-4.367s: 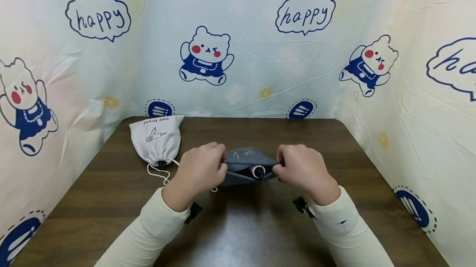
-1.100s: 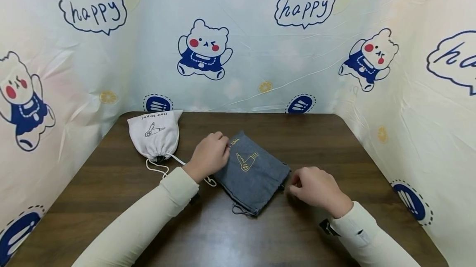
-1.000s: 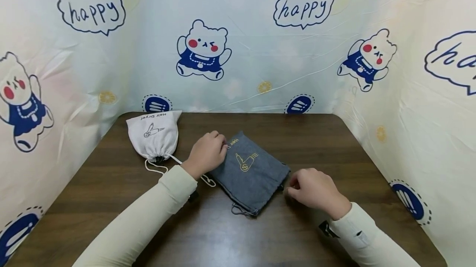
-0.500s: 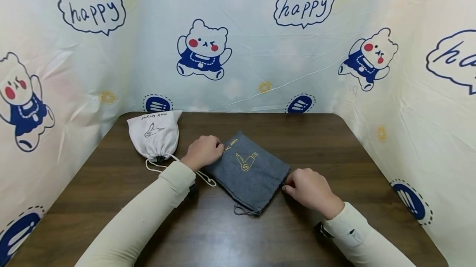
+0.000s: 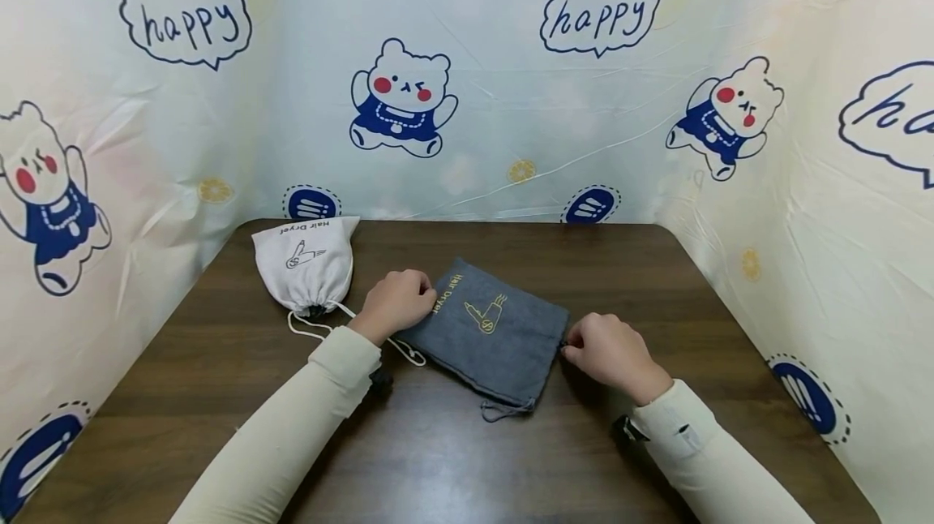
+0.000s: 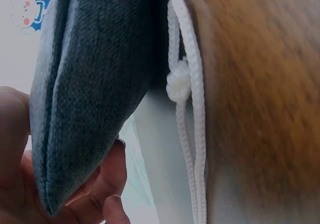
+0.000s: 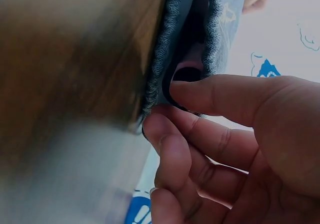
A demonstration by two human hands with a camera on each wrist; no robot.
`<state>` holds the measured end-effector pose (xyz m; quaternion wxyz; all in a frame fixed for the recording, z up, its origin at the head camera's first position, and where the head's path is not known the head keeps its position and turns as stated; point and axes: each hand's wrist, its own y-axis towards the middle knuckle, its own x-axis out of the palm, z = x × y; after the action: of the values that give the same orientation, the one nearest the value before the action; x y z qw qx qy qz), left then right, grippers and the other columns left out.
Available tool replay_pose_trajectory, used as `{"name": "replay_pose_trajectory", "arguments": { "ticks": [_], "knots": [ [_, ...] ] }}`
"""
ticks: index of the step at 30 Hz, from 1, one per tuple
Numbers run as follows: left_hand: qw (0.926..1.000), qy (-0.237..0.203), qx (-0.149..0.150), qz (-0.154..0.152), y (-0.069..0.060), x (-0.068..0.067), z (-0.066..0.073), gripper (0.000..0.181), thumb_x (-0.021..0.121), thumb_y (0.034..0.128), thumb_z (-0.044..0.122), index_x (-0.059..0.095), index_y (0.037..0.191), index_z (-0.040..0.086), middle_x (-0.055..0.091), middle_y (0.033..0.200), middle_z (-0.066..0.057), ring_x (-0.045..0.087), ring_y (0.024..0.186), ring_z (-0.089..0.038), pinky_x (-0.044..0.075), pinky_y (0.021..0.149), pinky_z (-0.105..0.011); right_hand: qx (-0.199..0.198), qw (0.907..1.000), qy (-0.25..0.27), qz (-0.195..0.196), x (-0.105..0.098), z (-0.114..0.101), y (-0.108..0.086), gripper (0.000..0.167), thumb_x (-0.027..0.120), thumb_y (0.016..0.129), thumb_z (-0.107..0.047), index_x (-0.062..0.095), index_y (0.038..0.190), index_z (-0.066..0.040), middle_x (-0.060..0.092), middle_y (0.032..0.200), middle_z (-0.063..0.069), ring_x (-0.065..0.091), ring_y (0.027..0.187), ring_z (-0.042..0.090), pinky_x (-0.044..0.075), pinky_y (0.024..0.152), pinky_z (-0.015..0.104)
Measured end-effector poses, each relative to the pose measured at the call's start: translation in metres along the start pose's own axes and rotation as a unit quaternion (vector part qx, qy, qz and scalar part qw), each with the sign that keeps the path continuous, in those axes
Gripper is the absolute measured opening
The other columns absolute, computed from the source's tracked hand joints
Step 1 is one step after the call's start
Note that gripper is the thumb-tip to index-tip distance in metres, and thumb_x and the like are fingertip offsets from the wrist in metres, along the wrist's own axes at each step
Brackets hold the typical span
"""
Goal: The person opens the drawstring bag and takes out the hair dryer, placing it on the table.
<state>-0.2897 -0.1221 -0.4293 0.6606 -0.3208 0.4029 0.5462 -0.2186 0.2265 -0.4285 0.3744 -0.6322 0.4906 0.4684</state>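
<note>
A grey drawstring bag (image 5: 503,345) with yellow hair-dryer print lies flat mid-table. My left hand (image 5: 394,305) holds its left end; in the left wrist view the grey cloth (image 6: 100,58) stands between thumb and fingers (image 6: 112,171). At the bag's right edge, my right hand (image 5: 613,352) pinches a dark loop. The right wrist view shows the bag's mouth parted, its ribbed rim (image 7: 214,33) beside my thumb, with a black, pink-rimmed thing (image 7: 189,73) inside. My fingertips cover part of the loop.
A white drawstring bag (image 5: 306,272) lies at the table's back left. Its white cord (image 5: 409,352) runs under my left wrist, beside the grey bag; a knot (image 6: 179,83) shows in the left wrist view. Printed curtains (image 5: 481,126) enclose the table (image 5: 452,467).
The grey bag, earlier held up with its mouth spread, lies flat. Lately it has turned slightly counterclockwise; my right hand has moved in and pinched the dark loop, and my left has shifted slightly left.
</note>
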Motion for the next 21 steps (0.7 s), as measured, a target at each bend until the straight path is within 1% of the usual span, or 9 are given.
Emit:
{"name": "replay_pose_trajectory", "arguments": {
  "ticks": [3,5,8,10,11,13,15,17,21],
  "knots": [
    [0.9999,-0.015,-0.003,0.0,-0.003,0.001,-0.002,0.025,0.056,0.1017,0.032,0.069,0.083,0.022,0.063,0.073,0.0,0.056,0.061,-0.019,0.041,0.055,-0.035,0.004,1.0,0.007,-0.006,-0.001,0.002,0.005,0.025,0.075,0.094,-0.029,0.073,0.069,-0.023,0.053,0.057,-0.009,0.046,0.051,0.012,0.035,0.048,0.032],
    [0.9995,-0.03,-0.005,0.002,-0.004,0.002,-0.004,0.024,0.057,0.102,0.032,0.07,0.085,0.021,0.065,0.076,0.0,0.058,0.065,-0.019,0.044,0.058,-0.036,0.008,0.9998,0.013,-0.009,0.0,0.004,0.008,0.027,0.075,0.094,-0.029,0.072,0.068,-0.022,0.05,0.056,-0.009,0.045,0.051,0.012,0.033,0.047,0.032],
    [0.9982,-0.059,-0.004,0.01,-0.005,0.004,-0.009,0.021,0.06,0.1009,0.031,0.073,0.088,0.02,0.071,0.087,0.001,0.063,0.074,-0.018,0.049,0.069,-0.037,0.018,0.9991,0.035,-0.012,0.0,0.007,0.012,0.027,0.075,0.094,-0.031,0.072,0.069,-0.021,0.051,0.058,-0.009,0.046,0.052,0.012,0.034,0.048,0.032],
    [0.9968,-0.078,-0.005,0.013,-0.006,0.005,-0.012,0.021,0.062,0.1001,0.03,0.074,0.087,0.019,0.073,0.09,0.001,0.064,0.079,-0.018,0.05,0.075,-0.037,0.021,0.9983,0.053,-0.013,0.001,0.01,0.014,0.026,0.076,0.094,-0.031,0.072,0.071,-0.019,0.053,0.059,-0.008,0.047,0.054,0.012,0.036,0.049,0.031],
    [0.996,-0.088,-0.004,0.013,-0.006,0.006,-0.013,0.022,0.063,0.0998,0.03,0.075,0.086,0.018,0.073,0.092,0.0,0.064,0.08,-0.017,0.05,0.077,-0.036,0.02,0.9978,0.062,-0.013,0.001,0.012,0.016,0.025,0.076,0.094,-0.031,0.073,0.072,-0.019,0.055,0.06,-0.008,0.049,0.055,0.012,0.038,0.05,0.032],
    [0.9941,-0.108,-0.007,0.008,-0.006,0.006,-0.016,0.023,0.064,0.0994,0.03,0.074,0.084,0.016,0.072,0.091,0.0,0.062,0.079,-0.018,0.049,0.076,-0.035,0.016,0.9966,0.08,-0.011,0.001,0.017,0.018,0.022,0.076,0.093,-0.03,0.074,0.075,-0.018,0.06,0.064,-0.007,0.051,0.057,0.013,0.041,0.053,0.032],
    [0.9896,-0.143,-0.017,-0.008,-0.007,0.006,-0.018,0.024,0.065,0.0998,0.03,0.072,0.083,0.015,0.069,0.087,-0.001,0.06,0.076,-0.019,0.047,0.072,-0.034,0.009,0.9948,0.101,-0.008,0.003,0.022,0.021,0.015,0.077,0.093,-0.027,0.077,0.082,-0.018,0.068,0.073,-0.006,0.056,0.062,0.013,0.046,0.058,0.033],
    [0.9832,-0.179,-0.021,-0.03,-0.007,0.007,-0.02,0.025,0.063,0.1012,0.03,0.071,0.085,0.012,0.064,0.084,-0.002,0.056,0.074,-0.019,0.045,0.069,-0.033,0.004,0.9928,0.12,-0.007,0.006,0.027,0.023,0.01,0.077,0.093,-0.025,0.079,0.089,-0.017,0.073,0.083,-0.004,0.06,0.069,0.013,0.05,0.064,0.033],
    [0.9656,-0.248,-0.034,-0.072,-0.006,0.01,-0.027,0.025,0.06,0.1032,0.027,0.07,0.09,0.009,0.057,0.082,-0.002,0.051,0.073,-0.017,0.042,0.067,-0.032,-0.001,0.9883,0.152,-0.008,0.012,0.033,0.026,0.01,0.076,0.094,-0.024,0.081,0.098,-0.016,0.076,0.095,-0.002,0.064,0.079,0.013,0.054,0.071,0.033]
  ]
}}
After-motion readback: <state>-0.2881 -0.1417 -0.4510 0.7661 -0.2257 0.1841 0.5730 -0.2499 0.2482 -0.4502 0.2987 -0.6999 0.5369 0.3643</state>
